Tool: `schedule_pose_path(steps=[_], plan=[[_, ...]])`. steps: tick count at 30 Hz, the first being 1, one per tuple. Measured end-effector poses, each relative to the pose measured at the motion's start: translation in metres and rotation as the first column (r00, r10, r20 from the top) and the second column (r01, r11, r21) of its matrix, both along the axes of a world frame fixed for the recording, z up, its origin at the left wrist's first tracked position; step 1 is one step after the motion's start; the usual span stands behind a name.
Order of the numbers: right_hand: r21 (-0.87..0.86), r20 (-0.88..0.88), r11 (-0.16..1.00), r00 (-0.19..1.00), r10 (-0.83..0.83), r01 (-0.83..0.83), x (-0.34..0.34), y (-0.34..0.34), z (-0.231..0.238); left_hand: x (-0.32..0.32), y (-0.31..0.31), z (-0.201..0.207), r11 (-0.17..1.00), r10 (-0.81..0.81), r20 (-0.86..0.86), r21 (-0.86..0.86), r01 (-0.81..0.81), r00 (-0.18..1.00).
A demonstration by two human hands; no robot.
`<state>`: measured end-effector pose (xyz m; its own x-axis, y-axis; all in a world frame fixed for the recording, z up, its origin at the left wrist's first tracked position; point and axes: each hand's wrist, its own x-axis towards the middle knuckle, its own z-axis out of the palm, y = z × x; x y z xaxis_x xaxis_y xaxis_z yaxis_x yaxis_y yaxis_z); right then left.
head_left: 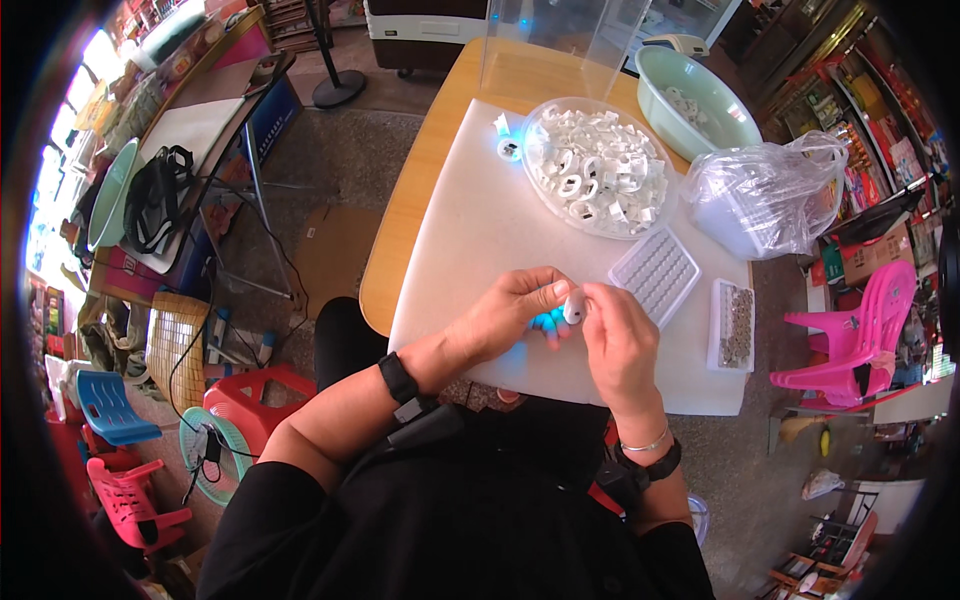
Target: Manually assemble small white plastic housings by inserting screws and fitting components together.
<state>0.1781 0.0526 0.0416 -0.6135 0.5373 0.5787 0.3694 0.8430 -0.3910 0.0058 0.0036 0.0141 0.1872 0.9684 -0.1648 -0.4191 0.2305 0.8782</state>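
Note:
Over the near edge of the white mat, my left hand pinches a small white oval plastic piece between thumb and fingers. Blue light glows on the fingers beneath it. My right hand is closed, its thumb and fingertips meeting at the right side of that piece; whatever they grip is hidden. Beyond my hands stands a round clear tub heaped with white plastic pieces. A white ridged tray lies just past my right hand. Farther right, a white box holds small round silvery parts.
A loose white piece glows blue at the mat's far left. A pale green basin and a clear plastic bag stand at the right. Pink chairs, a red stool and a green fan surround the table.

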Motion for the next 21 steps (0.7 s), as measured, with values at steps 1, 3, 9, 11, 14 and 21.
schedule_pose_path(steps=[1,3,9,11,14,21], plan=[[-0.105,-0.081,0.994,0.996,-0.031,0.023,0.000,-0.002,0.002,0.000,0.001,-0.004,1.000,0.022,0.104,0.013,-0.024,0.994],[-0.182,-0.133,0.982,0.988,-0.075,0.050,0.001,-0.004,0.004,0.000,0.002,-0.008,0.999,0.043,0.207,0.022,-0.049,0.977],[-0.407,-0.165,0.913,0.981,-0.103,0.028,-0.004,-0.014,0.010,-0.001,0.003,-0.010,0.996,0.089,0.306,0.001,-0.094,0.948],[-0.447,-0.173,0.894,0.979,-0.110,0.022,-0.004,-0.014,0.010,0.000,0.004,-0.014,0.995,0.064,0.401,0.040,-0.087,0.914],[-0.457,-0.142,0.889,0.984,-0.109,0.033,-0.002,-0.012,0.007,0.001,0.003,-0.011,0.998,0.029,0.409,0.042,-0.050,0.912],[-0.312,-0.085,0.949,0.993,-0.084,0.053,-0.005,-0.013,0.006,-0.003,0.002,-0.014,0.999,0.027,0.336,0.016,-0.034,0.942]])
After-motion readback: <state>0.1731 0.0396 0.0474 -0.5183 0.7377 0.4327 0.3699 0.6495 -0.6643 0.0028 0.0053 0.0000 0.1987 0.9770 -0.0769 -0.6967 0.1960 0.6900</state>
